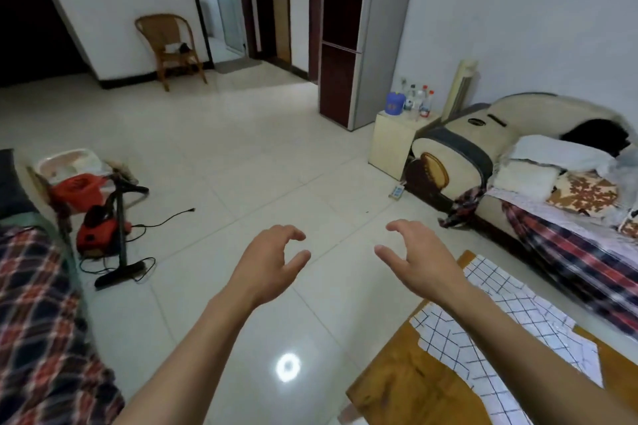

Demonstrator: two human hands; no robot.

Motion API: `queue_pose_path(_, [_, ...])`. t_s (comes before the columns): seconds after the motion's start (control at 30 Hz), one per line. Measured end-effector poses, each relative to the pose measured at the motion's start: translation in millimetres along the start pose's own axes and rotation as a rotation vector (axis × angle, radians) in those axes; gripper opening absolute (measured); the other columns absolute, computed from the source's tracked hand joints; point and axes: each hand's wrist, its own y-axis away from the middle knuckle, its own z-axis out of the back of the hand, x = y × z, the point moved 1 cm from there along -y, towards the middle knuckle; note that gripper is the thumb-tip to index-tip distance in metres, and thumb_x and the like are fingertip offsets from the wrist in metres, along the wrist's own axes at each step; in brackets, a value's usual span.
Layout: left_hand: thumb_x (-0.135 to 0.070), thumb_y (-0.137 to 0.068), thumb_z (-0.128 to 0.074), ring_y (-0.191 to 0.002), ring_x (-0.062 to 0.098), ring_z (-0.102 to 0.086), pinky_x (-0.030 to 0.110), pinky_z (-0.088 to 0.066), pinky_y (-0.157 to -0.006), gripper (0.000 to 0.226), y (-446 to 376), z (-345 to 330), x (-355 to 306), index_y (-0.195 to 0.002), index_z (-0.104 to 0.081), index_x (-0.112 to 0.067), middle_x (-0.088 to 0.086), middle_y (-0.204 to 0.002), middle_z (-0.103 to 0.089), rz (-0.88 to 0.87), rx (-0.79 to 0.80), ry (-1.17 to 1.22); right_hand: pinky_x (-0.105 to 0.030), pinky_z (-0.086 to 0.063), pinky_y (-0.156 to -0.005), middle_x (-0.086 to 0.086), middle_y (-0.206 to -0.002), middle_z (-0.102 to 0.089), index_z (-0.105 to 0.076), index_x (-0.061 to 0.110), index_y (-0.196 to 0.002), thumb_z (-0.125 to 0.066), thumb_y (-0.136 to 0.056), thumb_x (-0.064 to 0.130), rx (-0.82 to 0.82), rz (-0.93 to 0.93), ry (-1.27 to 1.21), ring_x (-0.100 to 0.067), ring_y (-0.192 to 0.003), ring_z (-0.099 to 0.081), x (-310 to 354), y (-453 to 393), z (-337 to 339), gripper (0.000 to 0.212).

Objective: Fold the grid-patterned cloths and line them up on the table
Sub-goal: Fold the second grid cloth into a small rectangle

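White cloths with a dark grid pattern [497,331] lie spread over a wooden table [407,386] at the lower right, overlapping one another. My right hand [417,259] hovers just left of the table's far corner, fingers loosely curled, holding nothing. My left hand [272,262] is held out over the floor tiles to the left of it, also empty with relaxed, curved fingers. Both forearms reach forward from the bottom of the view. Part of the cloths is hidden under my right forearm.
A sofa with a plaid cover [580,252] and pillows stands right of the table. Another plaid-covered seat [38,321] is at the left. A red vacuum cleaner [100,231] with its cord lies on the tiled floor. A fridge [348,45] and a wicker chair [169,45] stand farther back.
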Motion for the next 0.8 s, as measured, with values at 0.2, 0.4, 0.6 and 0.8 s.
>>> queue_pose_path(0.2, [-0.045, -0.095, -0.056, -0.112, 0.007, -0.052, 0.028, -0.043, -0.095, 0.033, -86.6, 34.1, 43.5, -0.124, -0.058, -0.031, -0.015, -0.125, -0.058, -0.142, 0.143, -0.006, -0.035, -0.047, -0.097, 0.005, -0.131, -0.056, -0.05, 0.027, -0.132, -0.053, -0.092, 0.055, -0.078, -0.168, -0.011, -0.013, -0.117, -0.053, 34.9, -41.9, -9.6, 0.048])
queue_pose_path(0.4, [-0.044, -0.093, -0.059, -0.112, 0.004, -0.053, 0.026, -0.045, -0.089, 0.029, -166.4, 13.8, 47.5, -0.12, -0.06, -0.032, -0.017, -0.121, -0.06, -0.288, 0.257, 0.055, -0.032, -0.043, -0.1, 0.006, -0.133, -0.054, -0.049, 0.028, -0.132, -0.053, -0.092, 0.054, -0.114, -0.339, -0.014, -0.012, -0.12, -0.05, 18.6, -81.3, -22.6, 0.048])
queue_pose_path(0.6, [-0.042, -0.094, -0.059, -0.11, 0.002, -0.052, 0.021, -0.041, -0.085, 0.029, -263.4, -19.8, 54.2, -0.122, -0.06, -0.032, -0.02, -0.12, -0.058, -0.379, 0.365, -0.048, -0.03, -0.042, -0.098, 0.004, -0.128, -0.056, -0.052, 0.025, -0.13, -0.055, -0.093, 0.05, -0.206, -0.469, -0.166, -0.012, -0.116, -0.051, -31.7, -146.0, -45.7, 0.045])
queue_pose_path(0.8, [-0.043, -0.094, -0.059, -0.112, 0.002, -0.052, 0.021, -0.041, -0.086, 0.029, -365.3, -46.0, 18.5, -0.121, -0.06, -0.033, -0.021, -0.119, -0.057, -0.527, 0.455, -0.114, -0.032, -0.043, -0.098, 0.003, -0.126, -0.057, -0.054, 0.023, -0.128, -0.056, -0.092, 0.048, -0.299, -0.598, -0.188, -0.014, -0.116, -0.052, -83.9, -199.3, -23.2, 0.044])
